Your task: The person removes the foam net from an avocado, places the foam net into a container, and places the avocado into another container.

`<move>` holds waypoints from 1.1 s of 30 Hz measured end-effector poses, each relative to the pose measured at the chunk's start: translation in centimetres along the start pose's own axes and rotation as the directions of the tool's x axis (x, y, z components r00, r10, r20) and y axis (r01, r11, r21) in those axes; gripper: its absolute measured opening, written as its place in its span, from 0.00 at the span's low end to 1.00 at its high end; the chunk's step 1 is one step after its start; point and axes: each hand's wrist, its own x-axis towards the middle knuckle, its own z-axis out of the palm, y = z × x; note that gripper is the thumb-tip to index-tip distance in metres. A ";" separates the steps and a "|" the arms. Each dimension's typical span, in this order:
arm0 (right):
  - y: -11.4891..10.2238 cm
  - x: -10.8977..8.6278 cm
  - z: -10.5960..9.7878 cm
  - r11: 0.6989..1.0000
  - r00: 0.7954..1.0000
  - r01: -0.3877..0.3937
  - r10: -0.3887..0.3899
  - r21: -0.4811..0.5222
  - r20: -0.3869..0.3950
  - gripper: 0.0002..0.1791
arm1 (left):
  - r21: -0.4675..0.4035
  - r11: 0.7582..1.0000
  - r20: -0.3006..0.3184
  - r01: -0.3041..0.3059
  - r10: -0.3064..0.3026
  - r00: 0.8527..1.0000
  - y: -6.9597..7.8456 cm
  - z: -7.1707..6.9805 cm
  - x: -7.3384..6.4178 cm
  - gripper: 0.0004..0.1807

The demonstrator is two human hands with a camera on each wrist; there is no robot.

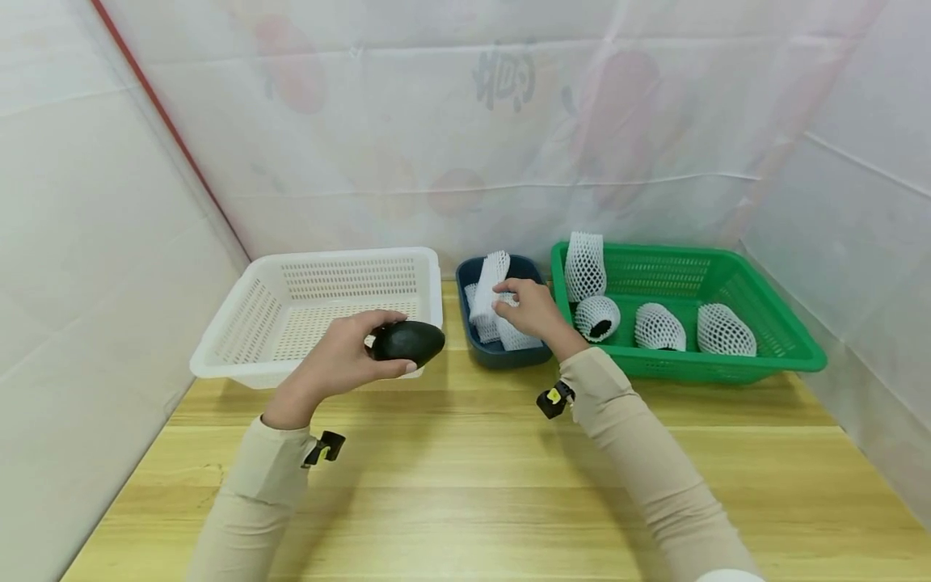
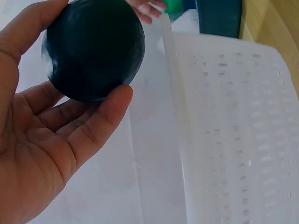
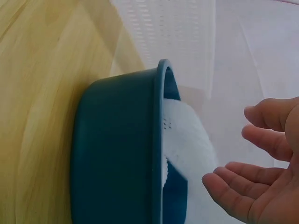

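My left hand [image 1: 336,357] grips a dark, smooth avocado [image 1: 410,343] in front of the white basket's near right corner. In the left wrist view, the thumb and fingers wrap the sides of the avocado [image 2: 96,51]. My right hand [image 1: 534,310] hovers over a dark blue bin [image 1: 494,356] of white foam net sleeves [image 1: 489,287]. Its fingers are loosely bent and apart, holding nothing; in the right wrist view they stand just off a foam sleeve [image 3: 187,135] that pokes above the rim.
A white slotted basket [image 1: 250,315] stands on the left of the wooden table [image 1: 436,485]. On the right, a green basket [image 1: 785,339] holds several net-wrapped dark fruits [image 1: 726,331] and an upright foam sleeve [image 1: 585,267]. Pale sheeting [image 1: 378,121] hangs behind and at both sides.
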 end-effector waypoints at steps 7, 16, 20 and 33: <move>0.0 -0.4 -0.1 0.998 1.000 0.008 -0.007 -0.056 0.024 0.18 | 0.007 1.000 -0.006 0.010 -0.010 1.000 -0.2 -0.3 -0.1 0.34; -0.5 -1.1 -0.4 0.995 0.997 0.011 -0.003 -0.097 0.082 0.22 | 0.017 1.000 -0.024 0.020 -0.020 1.000 -0.4 -0.6 -0.1 0.34; -1.1 -1.6 -0.5 0.988 0.992 0.045 -0.026 -0.149 0.124 0.26 | 0.026 0.998 -0.059 0.055 -0.053 0.997 -0.9 -1.0 -0.2 0.33; -3.8 -2.3 0.1 0.944 0.973 0.127 -0.058 -0.305 0.225 0.27 | 0.078 0.979 -0.101 0.190 -0.181 0.978 -2.4 -1.3 0.1 0.35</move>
